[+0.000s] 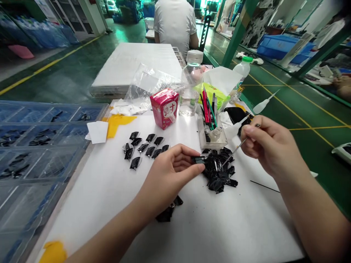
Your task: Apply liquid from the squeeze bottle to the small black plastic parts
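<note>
head view | left hand (167, 175) pinched a small black part (197, 159) firmly between thumb and fingers, centre of frame | right hand (270, 146) closed on a thin metal pick (238, 148), tip angled down-left beside the part | heap of black pieces (218, 171) just right of left hand | neat cluster of black pieces (145, 149) upper left of it

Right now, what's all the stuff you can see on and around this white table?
black pieces in rows: about a dozen, black, on the white table
black pieces pile: many, black, right of the rows
juice box: one, pink, behind the rows
water bottle: one, clear, behind the juice box
pen holder: one, clear, behind the pile
blue tray: one, blue, left of the table
co-worker: one, white shirt, sitting far ahead
left hand: one, pinching a black piece
right hand: one, holding a metal pick
</note>
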{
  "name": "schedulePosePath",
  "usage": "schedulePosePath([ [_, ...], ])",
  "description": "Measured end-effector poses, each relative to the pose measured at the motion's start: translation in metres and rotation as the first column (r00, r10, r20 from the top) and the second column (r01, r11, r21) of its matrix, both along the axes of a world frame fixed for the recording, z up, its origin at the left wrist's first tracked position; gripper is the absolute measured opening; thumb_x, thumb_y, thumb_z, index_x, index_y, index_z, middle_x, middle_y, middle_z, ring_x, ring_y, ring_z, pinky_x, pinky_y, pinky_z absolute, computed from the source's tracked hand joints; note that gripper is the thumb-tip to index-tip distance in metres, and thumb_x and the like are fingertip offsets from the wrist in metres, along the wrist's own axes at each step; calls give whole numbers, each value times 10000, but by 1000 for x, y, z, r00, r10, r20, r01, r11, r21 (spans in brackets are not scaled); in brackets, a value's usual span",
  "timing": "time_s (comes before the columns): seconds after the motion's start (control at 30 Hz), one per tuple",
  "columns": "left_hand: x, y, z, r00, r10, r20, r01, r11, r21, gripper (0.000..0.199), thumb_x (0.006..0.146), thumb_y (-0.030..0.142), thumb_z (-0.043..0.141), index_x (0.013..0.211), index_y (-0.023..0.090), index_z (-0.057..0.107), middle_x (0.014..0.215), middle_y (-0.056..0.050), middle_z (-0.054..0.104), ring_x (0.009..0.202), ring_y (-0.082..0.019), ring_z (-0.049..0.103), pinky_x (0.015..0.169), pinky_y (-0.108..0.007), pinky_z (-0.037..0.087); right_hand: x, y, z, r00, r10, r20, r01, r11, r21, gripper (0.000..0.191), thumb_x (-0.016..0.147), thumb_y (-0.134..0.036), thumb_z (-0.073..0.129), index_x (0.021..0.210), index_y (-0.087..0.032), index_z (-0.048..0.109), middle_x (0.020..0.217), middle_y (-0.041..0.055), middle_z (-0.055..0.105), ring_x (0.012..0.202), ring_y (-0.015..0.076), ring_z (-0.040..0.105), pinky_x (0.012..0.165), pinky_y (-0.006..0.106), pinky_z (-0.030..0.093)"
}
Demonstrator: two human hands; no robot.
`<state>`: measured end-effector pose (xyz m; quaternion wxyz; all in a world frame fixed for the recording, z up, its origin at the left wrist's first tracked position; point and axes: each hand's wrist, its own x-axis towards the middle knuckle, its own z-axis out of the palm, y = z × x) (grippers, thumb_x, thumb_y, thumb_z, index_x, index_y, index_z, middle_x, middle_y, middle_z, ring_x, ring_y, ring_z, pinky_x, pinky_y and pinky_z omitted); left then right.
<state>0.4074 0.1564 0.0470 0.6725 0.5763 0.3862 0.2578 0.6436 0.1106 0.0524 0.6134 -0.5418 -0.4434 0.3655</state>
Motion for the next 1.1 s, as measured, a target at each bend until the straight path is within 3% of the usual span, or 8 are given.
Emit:
schedulePosePath([
  [0.2, -1, 5, 0, 999, 37, 0, -37, 999, 28, 201, 803, 277, 825, 935, 196, 696, 779, 33, 684, 744, -125, 653, 708, -241, 515, -3, 1, -8, 988, 154, 26, -150, 981, -120, 427, 828, -425, 831, 666, -219, 495, 501, -64, 482, 372, 68, 373, 359, 217, 239],
  [0.6, -1, 6, -2, 999, 48, 14, -49, 997, 60, 204, 797, 279, 815, 927, 184, 689, 758, 25, 682, 721, -144, 665, 717, -270, 526, -6, 3, -6, 974, 224, 37, -216, 964, -154, 501, 762, -523, 855, 636, -222, 475, 469, -80, 483, 331, 65, 358, 344, 214, 216],
  [1.1, -2, 7, -1, 999, 38, 3, -38, 997, 65, 195, 812, 289, 805, 935, 194, 687, 752, 26, 675, 726, -150, 672, 704, -273, 524, 8, 4, -6, 992, 122, 34, -118, 989, -93, 464, 772, -450, 870, 651, -220, 486, 508, -63, 466, 355, 59, 348, 345, 216, 233],
])
